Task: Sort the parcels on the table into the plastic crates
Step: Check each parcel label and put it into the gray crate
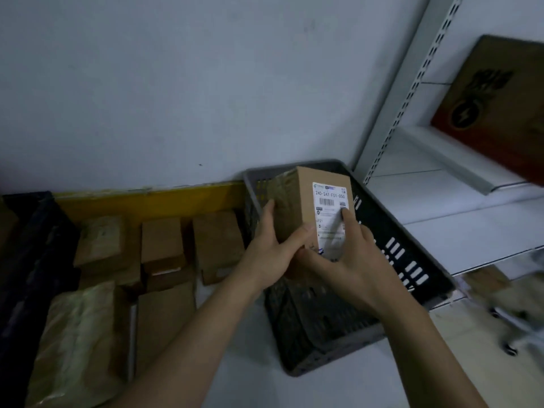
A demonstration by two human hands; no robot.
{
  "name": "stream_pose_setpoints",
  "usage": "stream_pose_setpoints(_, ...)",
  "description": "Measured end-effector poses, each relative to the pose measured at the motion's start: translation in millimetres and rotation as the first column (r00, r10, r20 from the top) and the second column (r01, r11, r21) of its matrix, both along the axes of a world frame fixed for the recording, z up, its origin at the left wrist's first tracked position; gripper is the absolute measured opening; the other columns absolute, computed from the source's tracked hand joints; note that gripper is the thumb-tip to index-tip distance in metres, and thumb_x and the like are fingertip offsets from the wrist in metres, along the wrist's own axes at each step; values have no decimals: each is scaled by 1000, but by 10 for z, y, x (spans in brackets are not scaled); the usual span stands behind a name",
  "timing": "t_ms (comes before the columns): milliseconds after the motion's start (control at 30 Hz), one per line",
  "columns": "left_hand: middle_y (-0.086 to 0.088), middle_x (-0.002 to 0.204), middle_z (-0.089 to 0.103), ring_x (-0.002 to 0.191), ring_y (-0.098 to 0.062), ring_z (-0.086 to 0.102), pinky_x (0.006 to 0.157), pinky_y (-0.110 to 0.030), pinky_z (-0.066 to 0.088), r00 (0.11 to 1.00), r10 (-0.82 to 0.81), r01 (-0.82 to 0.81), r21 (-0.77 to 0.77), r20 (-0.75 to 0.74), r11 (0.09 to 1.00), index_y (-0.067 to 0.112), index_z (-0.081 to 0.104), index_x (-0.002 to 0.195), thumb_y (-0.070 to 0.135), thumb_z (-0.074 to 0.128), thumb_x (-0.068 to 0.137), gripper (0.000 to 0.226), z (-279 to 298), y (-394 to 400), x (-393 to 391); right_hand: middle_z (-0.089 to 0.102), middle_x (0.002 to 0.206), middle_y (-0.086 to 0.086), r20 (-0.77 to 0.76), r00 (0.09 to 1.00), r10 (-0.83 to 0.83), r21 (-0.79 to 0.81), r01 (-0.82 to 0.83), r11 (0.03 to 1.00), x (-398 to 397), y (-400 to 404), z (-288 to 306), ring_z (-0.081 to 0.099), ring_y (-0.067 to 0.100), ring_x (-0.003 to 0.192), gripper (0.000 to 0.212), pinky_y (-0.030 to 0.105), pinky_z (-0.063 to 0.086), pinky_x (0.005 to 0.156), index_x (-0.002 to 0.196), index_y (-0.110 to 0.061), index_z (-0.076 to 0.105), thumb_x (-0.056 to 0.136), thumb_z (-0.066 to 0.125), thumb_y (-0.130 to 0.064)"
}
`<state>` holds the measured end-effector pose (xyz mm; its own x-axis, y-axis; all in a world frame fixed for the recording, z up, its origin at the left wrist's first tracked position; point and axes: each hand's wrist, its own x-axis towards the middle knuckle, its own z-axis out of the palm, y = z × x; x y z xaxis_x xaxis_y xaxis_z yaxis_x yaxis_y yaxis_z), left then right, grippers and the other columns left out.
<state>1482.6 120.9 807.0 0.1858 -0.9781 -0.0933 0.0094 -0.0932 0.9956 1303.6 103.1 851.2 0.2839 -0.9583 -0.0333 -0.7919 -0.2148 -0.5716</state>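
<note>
Both my hands hold a small cardboard parcel (306, 198) with a white shipping label above the grey plastic crate (391, 257). My left hand (272, 254) grips its taped left side. My right hand (350, 257) holds its lower right part, the forefinger lying straight up the label. The crate's slotted floor shows bare beneath the parcel. Several more brown parcels (162, 242) lie on the table to the left.
A dark blue crate (32, 260) stands at the far left edge. A yellow strip (153, 198) runs along the wall behind the parcels. White metal shelving (441, 184) stands at the right, with a printed brown carton (497, 104) on it.
</note>
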Motion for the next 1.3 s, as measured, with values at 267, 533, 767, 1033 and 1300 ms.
stream_pose_setpoints(267, 3, 171, 31, 156, -23, 34, 123, -48, 36, 827, 30, -105, 102, 561, 989, 32, 20, 169, 71, 42, 104, 79, -223, -562, -273, 32, 158, 18, -169, 982, 87, 126, -66, 990, -521, -920, -395, 52, 39, 134, 124, 42, 49, 95, 166, -35, 2, 76, 73, -82)
stream_pose_setpoints(533, -5, 179, 8, 163, -32, 8, 130, -54, 19, 445, -24, -326, 186, 895, 927, 22, 16, 170, 57, 32, 111, 71, -913, -560, -307, 4, 170, 22, -368, 852, 373, 475, -172, 863, -415, -1238, -1450, 30, 43, 154, 138, 47, 40, 122, 169, -29, -16, 76, 67, -88)
stream_pose_setpoints(767, 0, 180, 2, 164, -27, 9, 131, -51, 19, 438, 16, -395, 177, 899, 901, 20, 18, 170, 45, 32, 115, 62, -910, -514, -404, 1, 164, 24, -407, 815, 412, 574, -123, 810, 41, -1260, -1867, 31, 46, 153, 136, 49, 42, 119, 168, -28, -19, 78, 65, -86)
stream_pose_setpoints(1033, 0, 180, -1, 164, -26, 6, 132, -49, 16, 410, 12, -415, 174, 912, 893, 20, 13, 171, 41, 36, 114, 65, -888, -534, -450, -7, 166, 29, -416, 742, 526, 664, -147, 733, 305, -1231, -2238, 33, 50, 150, 129, 56, 36, 121, 166, -28, -25, 88, 66, -76)
stream_pose_setpoints(1300, -4, 180, 1, 164, -29, 3, 132, -50, 11, 354, 7, -432, 157, 935, 888, 21, 12, 171, 43, 43, 110, 71, -928, -563, -454, -14, 167, 41, -562, 537, 629, 604, -253, 756, 261, -1270, -2347, 35, 59, 148, 134, 63, 47, 112, 160, -25, -37, 92, 71, -67)
